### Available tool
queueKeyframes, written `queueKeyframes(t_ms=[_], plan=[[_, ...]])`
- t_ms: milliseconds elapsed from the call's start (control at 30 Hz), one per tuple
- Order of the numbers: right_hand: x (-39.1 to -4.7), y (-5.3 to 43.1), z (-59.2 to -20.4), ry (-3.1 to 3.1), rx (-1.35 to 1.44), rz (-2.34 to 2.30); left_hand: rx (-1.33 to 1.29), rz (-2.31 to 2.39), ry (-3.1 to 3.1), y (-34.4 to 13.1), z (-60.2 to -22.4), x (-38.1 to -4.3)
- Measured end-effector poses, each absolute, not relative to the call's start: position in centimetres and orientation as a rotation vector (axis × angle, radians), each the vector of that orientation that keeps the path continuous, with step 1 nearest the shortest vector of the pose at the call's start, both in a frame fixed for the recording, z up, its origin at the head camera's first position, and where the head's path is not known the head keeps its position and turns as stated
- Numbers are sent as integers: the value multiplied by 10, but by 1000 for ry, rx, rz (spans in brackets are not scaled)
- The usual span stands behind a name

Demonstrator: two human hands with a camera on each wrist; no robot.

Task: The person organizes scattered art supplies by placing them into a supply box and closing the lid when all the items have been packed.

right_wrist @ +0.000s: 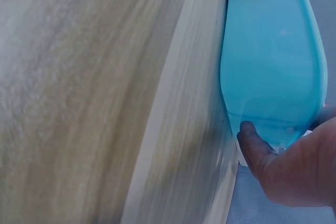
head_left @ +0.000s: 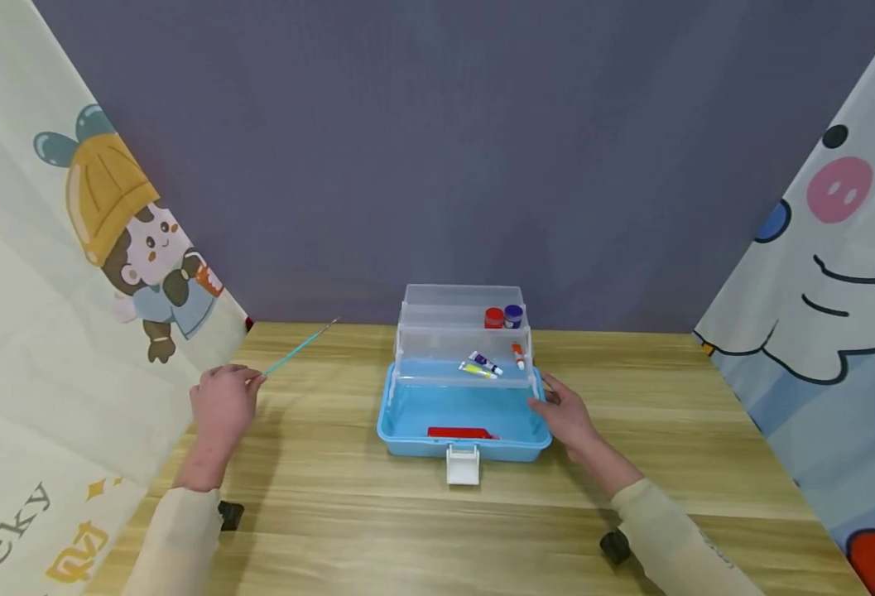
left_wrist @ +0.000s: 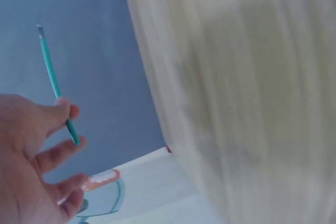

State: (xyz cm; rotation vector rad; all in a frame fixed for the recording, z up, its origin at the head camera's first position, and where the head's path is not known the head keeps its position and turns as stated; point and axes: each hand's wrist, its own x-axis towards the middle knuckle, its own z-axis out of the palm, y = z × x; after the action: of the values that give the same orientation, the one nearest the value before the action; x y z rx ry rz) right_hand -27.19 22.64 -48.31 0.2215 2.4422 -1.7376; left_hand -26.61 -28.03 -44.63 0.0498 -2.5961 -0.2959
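My left hand (head_left: 224,399) pinches a thin turquoise paintbrush (head_left: 291,354) near its end, above the table's left side; its tip points up and right. In the left wrist view the thumb and index finger hold the paintbrush (left_wrist: 50,69), and the other fingers are loosely bent. A light blue plastic box (head_left: 463,449) stands open at the middle, its clear tiered trays (head_left: 430,343) raised at the back. My right hand (head_left: 573,418) grips the box's right side at the rim. The right wrist view shows fingers against the blue wall (right_wrist: 270,72).
In the trays lie a purple tube (head_left: 485,362), a yellow tube (head_left: 478,370) and an orange tube (head_left: 518,356), with a red jar (head_left: 493,318) and a purple jar (head_left: 513,316). A red tube (head_left: 459,433) lies in the base. A white latch (head_left: 463,466) hangs in front.
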Motion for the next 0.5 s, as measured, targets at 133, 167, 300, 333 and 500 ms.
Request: queueKeyframes(t_ms=[133, 167, 300, 333, 500], plan=[[-272, 228, -483, 2446, 225, -1724, -25, -299, -2600, -282, -436, -279], [-272, 228, -483, 2449, 226, -1720, -35, -298, -2610, -282, -433, -283], [-273, 229, -484, 2455, 222, -1706, -72, -284, -2636, -277, -422, -303], [-273, 229, -484, 2455, 223, -1707, -81, -289, -2643, -275, -419, -308], [-272, 227, -482, 2450, 221, -1713, -149, -299, -2644, -258, -405, -331]])
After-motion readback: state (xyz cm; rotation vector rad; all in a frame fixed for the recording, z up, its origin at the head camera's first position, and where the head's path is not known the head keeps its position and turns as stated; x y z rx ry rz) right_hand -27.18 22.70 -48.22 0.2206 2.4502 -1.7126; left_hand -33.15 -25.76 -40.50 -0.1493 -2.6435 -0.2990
